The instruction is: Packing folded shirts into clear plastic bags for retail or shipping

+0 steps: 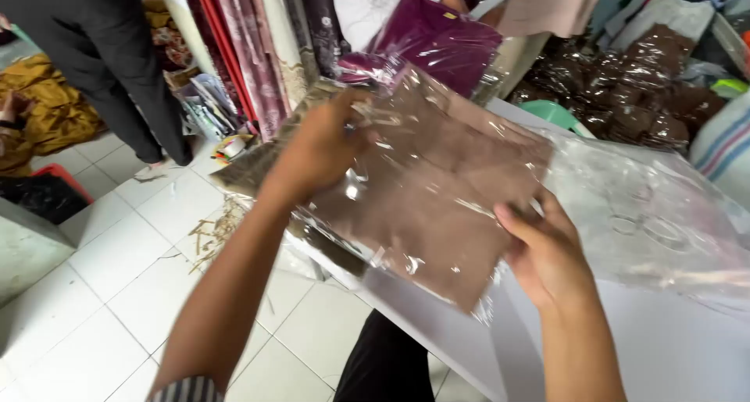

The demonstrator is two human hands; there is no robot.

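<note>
Small fabric or clothing shop, likely a stockroom corner of it. Bolts of cloth lean upright in a row at the back, pink, red and patterned. Heap of brown folded garments in clear plastic bags piled at upper right, a maroon bagged garment beside them. More empty plastic bags lie on a white table. White tiled floor with scraps of litter. Yellow cloth heaped at left, near a person in dark clothes standing by. Crowded, goods stacked everywhere.
</note>
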